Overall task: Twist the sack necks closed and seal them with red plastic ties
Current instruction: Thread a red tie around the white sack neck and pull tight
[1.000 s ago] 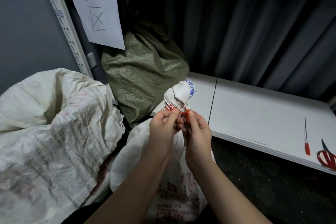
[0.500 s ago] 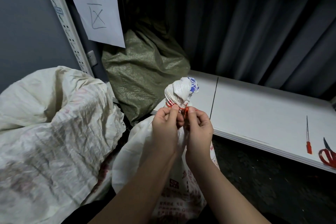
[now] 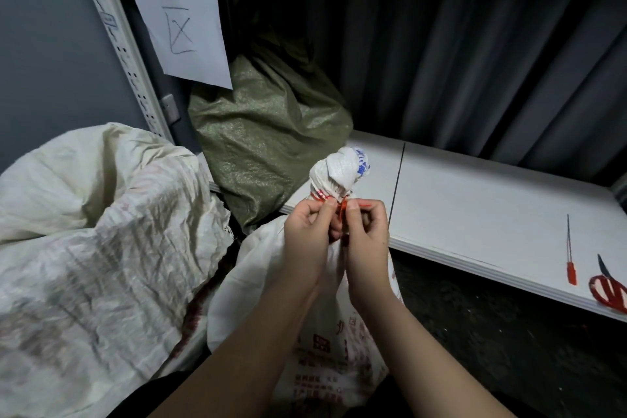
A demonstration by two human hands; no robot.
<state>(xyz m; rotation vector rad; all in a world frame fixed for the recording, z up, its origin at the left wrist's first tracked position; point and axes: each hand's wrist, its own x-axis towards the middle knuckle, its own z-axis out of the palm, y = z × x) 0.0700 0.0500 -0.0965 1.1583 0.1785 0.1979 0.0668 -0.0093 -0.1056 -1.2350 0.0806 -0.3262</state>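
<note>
The white woven-plastic sack (image 3: 336,346) looks slightly glossy and crinkled; the olive-green woven sack (image 3: 264,142) glints; the thin red plastic tie (image 3: 342,209) is smooth; the white worktop (image 3: 475,200) is matt.

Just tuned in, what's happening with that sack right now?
A person is sealing the white sack. Its twisted neck stands bunched above both hands. The left hand and right hand pinch a red tie wrapped at the neck. A spare red tie and red scissors lie on the white shelf.

White sack (image 3: 339,332) with red print, blue-marked neck (image 3: 342,170), red tie (image 3: 343,210), olive-green sack (image 3: 264,139), red-handled scissors (image 3: 609,292).
</note>
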